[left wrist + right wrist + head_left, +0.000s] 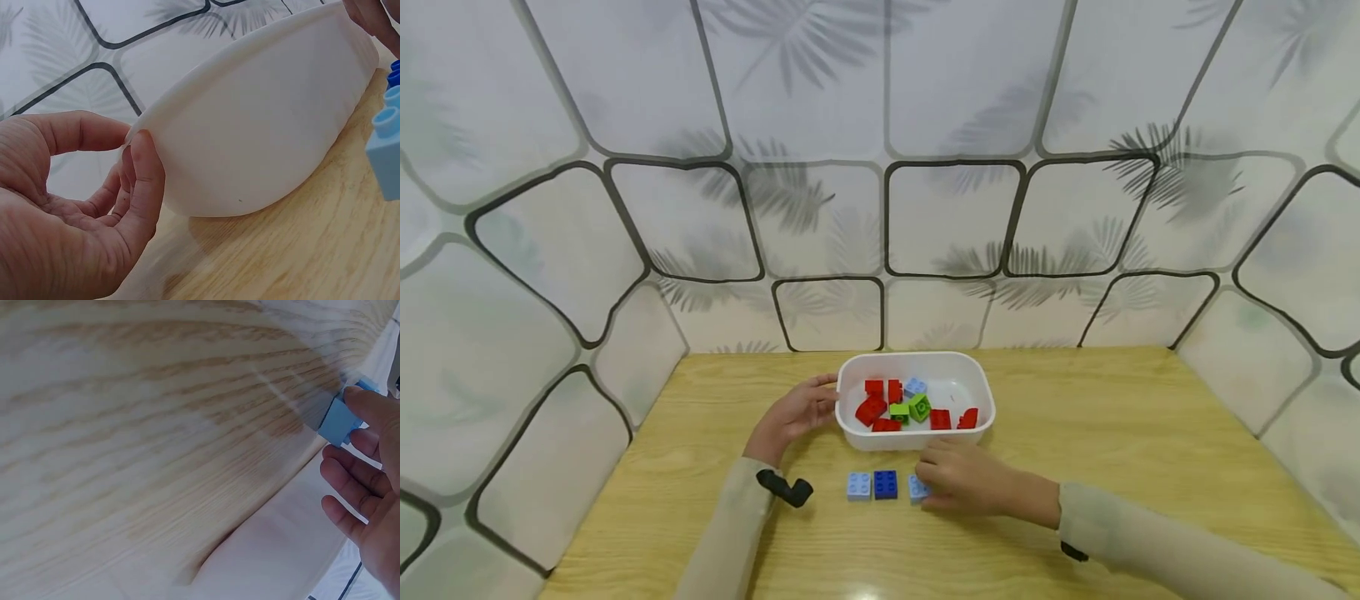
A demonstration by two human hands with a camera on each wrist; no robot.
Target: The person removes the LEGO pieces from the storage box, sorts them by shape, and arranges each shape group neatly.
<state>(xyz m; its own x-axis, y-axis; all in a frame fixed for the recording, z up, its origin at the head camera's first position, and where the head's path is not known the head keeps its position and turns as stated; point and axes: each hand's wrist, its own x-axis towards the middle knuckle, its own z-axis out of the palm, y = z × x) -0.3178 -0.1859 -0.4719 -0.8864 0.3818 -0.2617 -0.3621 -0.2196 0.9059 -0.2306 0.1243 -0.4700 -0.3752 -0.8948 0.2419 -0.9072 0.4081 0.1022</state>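
Observation:
A white plastic tub point(880, 440) stands on the table, and my left hand point(801, 410) pinches its left end at the rim between thumb and fingers. The left wrist view shows this hold close up on the tub's wall point(250, 125). In front of the tub, my right hand point(958, 477) pinches a light blue toy brick point(339, 422) between thumb and fingers, low at the tabletop. To its left, a dark blue brick point(885, 484) and another light blue brick point(859, 486) sit side by side, studs up.
Inside the tub lie several red bricks point(871, 409), two green bricks point(919, 407) and a light blue brick point(915, 387). The wooden table point(1075, 417) meets a patterned curtain point(955, 308) at the back and both sides.

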